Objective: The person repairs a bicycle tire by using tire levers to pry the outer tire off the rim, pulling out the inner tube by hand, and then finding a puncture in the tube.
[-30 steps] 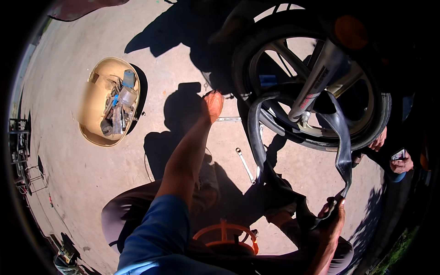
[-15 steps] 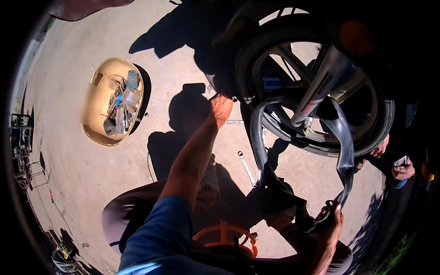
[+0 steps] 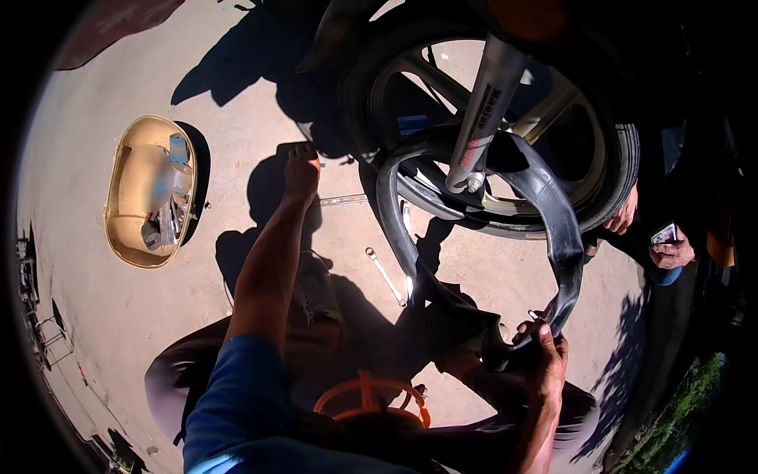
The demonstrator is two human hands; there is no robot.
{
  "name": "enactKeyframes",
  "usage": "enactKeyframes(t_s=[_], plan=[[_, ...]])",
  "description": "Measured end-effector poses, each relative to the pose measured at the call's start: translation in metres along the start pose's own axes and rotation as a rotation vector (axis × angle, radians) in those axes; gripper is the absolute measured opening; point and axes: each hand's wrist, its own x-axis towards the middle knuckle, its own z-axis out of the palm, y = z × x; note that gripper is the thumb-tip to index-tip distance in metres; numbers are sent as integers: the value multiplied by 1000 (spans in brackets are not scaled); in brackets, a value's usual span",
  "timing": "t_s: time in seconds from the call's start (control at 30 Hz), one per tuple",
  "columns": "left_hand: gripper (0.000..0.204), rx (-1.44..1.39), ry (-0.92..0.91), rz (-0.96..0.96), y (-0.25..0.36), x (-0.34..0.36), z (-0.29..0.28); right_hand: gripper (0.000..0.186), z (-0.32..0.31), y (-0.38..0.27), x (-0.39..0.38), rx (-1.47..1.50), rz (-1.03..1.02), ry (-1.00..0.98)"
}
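Observation:
My right hand (image 3: 546, 354), at the lower right, grips a black rubber inner tube (image 3: 562, 251), thumb on top, close to its metal valve stem (image 3: 536, 316). The tube forms a loose loop reaching up to a motorcycle wheel (image 3: 628, 170), where its upper part passes behind the silver fork leg (image 3: 488, 110). Over the shaded ground left of the wheel, my left hand (image 3: 302, 167) has its fingers curled together and pointing down. Whatever is in them, if anything, is hidden. A double-ended ring spanner (image 3: 386, 278) lies on the concrete between my arms.
A beige tub (image 3: 130, 246) with tools and parts stands at the left. A long flat metal bar (image 3: 344, 200) lies beside my left hand. Between my legs is an orange round frame (image 3: 365, 385). At right, another person's hand (image 3: 673, 250) holds a phone; a second hand (image 3: 624, 212) touches the tyre.
My left hand has moved left, away from the wheel's edge. The whole view has shifted somewhat. My right hand still holds the inner tube near its valve.

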Motion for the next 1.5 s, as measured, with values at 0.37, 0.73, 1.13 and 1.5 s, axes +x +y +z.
enactKeyframes(t_s=[0.37, 0.73, 1.13, 1.5], plan=[[23, -209, -259, -152, 8, -26, -34, 34, -15, -4, 6, 170, 30, -70], [6, -1274, -716, -572, -8, -47, -46, 34, -20, -9, -3, 379, 43, -175], [15, -1288, -1403, 40, 238, -105, -299, 19, -18, -5, -36, 578, 157, -333], [15, -1672, -1172, -81, 279, -112, -407, 41, -10, -31, -59, 329, 63, -415]])
